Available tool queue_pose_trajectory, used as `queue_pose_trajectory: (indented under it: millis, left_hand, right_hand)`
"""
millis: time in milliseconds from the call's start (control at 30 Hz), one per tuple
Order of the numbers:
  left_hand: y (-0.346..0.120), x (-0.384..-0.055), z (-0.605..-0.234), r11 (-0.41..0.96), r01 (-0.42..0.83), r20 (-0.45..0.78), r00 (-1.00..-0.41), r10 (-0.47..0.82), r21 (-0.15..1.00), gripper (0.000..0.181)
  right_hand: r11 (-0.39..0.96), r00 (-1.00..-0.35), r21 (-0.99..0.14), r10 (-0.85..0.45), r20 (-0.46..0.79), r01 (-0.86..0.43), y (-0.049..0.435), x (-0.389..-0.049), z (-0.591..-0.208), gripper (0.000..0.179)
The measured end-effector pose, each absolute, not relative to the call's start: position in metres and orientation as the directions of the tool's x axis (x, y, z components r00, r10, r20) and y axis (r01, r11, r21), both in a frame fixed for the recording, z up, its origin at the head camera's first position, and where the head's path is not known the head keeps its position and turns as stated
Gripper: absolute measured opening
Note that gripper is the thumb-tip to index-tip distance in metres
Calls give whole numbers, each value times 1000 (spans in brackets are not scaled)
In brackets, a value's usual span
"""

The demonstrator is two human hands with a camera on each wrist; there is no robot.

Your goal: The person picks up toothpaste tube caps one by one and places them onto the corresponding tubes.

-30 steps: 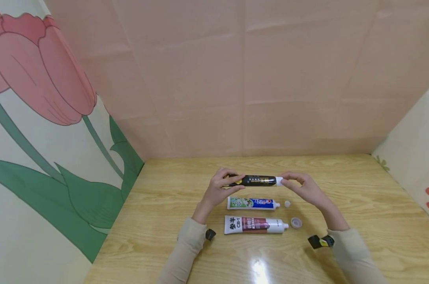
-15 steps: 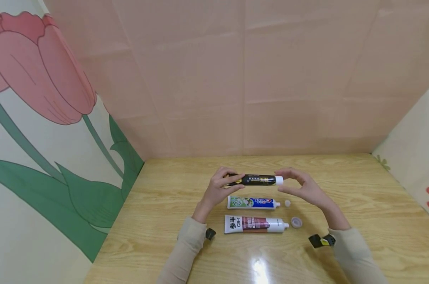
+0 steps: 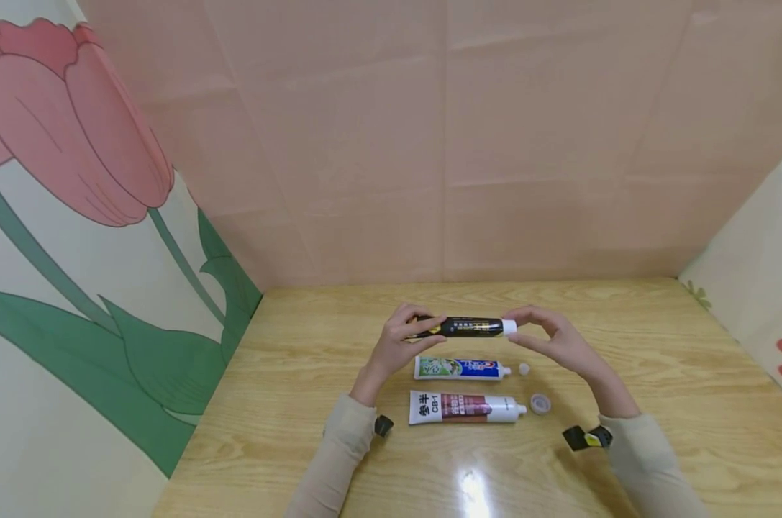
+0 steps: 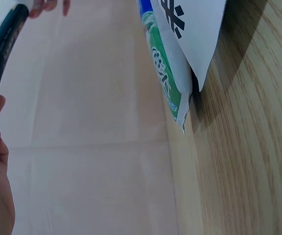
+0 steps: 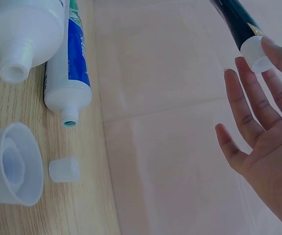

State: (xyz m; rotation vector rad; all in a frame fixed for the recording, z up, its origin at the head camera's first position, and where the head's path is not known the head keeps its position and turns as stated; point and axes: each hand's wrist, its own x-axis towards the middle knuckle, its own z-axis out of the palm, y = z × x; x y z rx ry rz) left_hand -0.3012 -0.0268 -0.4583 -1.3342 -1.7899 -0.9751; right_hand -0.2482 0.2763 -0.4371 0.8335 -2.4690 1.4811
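A black toothpaste tube [image 3: 475, 328] with gold lettering is held level above the table. Its crimped end lies between the thumb and fingers of my left hand [image 3: 396, 345]. At the other end, my right hand [image 3: 562, 345] pinches the white cap [image 5: 256, 54] between thumb and fingertips, the other fingers spread. Below lie two uncapped tubes: a blue and green toothpaste tube [image 3: 462, 369] and a larger white and maroon one [image 3: 465, 409]. Beside their nozzles are a small white cap [image 3: 524, 369] and a wide round cap [image 3: 540, 404].
The wooden table [image 3: 300, 432] meets a pink covered wall [image 3: 442, 144] at the back. A flower-printed wall [image 3: 73, 252] stands at the left, another at the right. Dark wrist cameras [image 3: 585, 438] sit low, near the tabletop.
The right fingers came off the cap, spread apart, then closed on it again. My left hand and the black tube stay nearly still, and the tubes below have not moved.
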Motion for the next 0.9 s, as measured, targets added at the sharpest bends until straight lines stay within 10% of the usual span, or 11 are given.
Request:
queue_pose_trajectory:
  millis: [900]
  left_hand:
    - [-24,-302,-460,198,972,857,-205,473,123,36]
  right_hand:
    - [461,-895,-772,-299,330,-438,262,-230,-410,12]
